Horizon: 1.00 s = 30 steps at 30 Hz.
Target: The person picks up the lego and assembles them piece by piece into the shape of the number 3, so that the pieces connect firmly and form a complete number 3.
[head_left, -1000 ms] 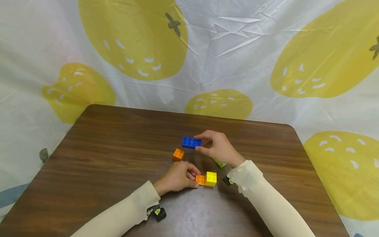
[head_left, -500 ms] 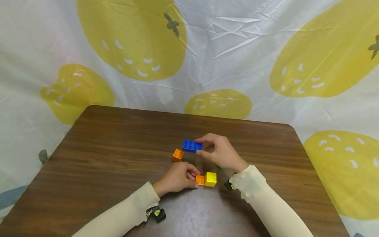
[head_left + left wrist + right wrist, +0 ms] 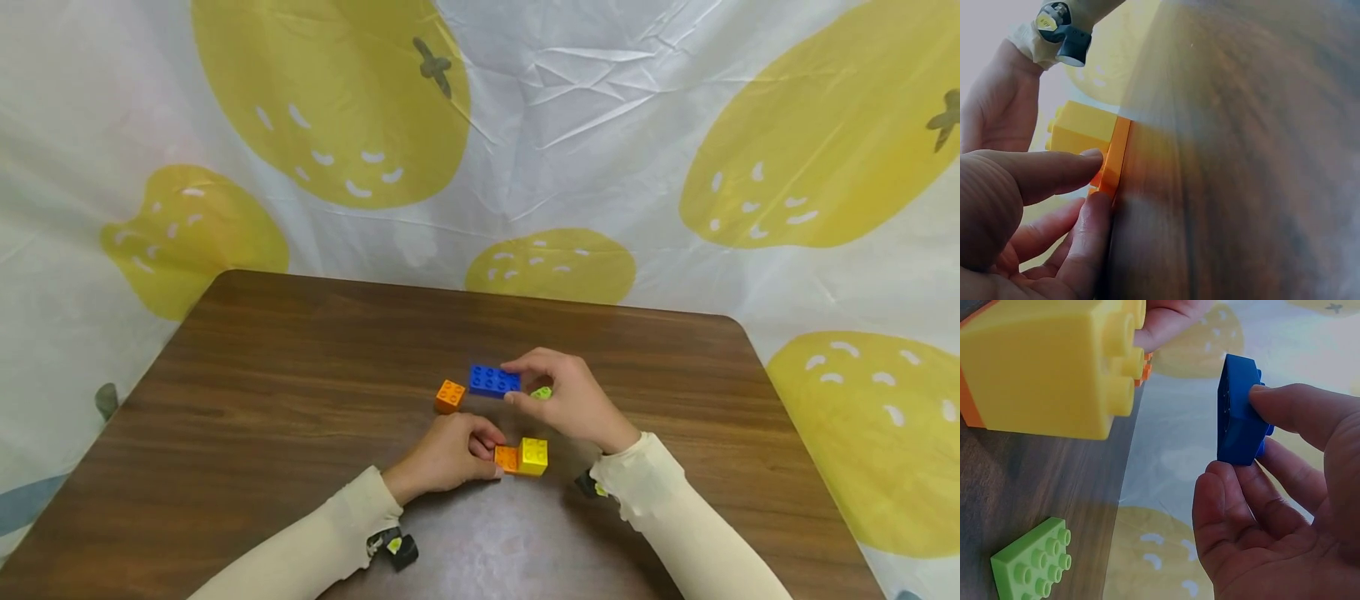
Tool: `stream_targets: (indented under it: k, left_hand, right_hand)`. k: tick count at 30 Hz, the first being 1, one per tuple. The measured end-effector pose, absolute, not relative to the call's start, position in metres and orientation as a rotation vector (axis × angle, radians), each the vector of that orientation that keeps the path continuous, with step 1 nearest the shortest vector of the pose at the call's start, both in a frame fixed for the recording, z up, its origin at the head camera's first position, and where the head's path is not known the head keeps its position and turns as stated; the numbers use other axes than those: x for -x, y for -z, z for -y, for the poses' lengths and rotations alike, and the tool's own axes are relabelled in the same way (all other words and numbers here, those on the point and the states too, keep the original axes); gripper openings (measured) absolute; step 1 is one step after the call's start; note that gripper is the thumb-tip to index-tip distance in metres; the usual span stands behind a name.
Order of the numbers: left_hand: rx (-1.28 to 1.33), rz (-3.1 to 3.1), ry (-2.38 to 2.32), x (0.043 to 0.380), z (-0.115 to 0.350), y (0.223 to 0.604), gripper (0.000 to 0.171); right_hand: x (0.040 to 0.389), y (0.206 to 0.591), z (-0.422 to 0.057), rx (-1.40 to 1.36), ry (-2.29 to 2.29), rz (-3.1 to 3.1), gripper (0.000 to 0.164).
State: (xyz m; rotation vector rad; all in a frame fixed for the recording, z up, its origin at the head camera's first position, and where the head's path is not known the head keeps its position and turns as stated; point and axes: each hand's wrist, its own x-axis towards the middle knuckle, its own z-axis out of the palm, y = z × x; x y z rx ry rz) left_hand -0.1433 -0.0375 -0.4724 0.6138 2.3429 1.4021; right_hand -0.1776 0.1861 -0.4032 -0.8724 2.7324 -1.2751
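Observation:
In the head view my right hand [image 3: 567, 398] pinches a blue toy brick [image 3: 494, 381] by its right end, studs up; the right wrist view shows the brick [image 3: 1239, 412] held in the air between thumb and fingers. Nearer to me, my left hand [image 3: 447, 451] grips the left end of a thin orange brick [image 3: 506, 457] on the table. A taller yellow brick [image 3: 533, 456] sits on that orange brick's right end. In the left wrist view the thumb and fingers pinch the orange brick [image 3: 1117, 156], flat against the tabletop.
A separate orange brick [image 3: 450, 396] stands on the brown table [image 3: 315, 358], left of the blue one. Partly hidden by the right hand lies a light green brick [image 3: 1038, 559]. A white curtain [image 3: 525, 167] with yellow fruit prints hangs behind the table.
My right hand has brought the blue brick slightly nearer to me and to the right. The left hand stays on the orange brick, almost still.

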Motion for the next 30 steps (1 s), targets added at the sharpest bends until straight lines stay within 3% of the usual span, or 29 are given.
stream_targets:
  k: [30]
  left_hand:
    - [-0.58, -2.384, -1.529, 0.136, 0.048, 0.457, 0.036]
  right_hand:
    - [0.153, 0.401, -0.192, 0.94, 1.305, -2.744, 0.034]
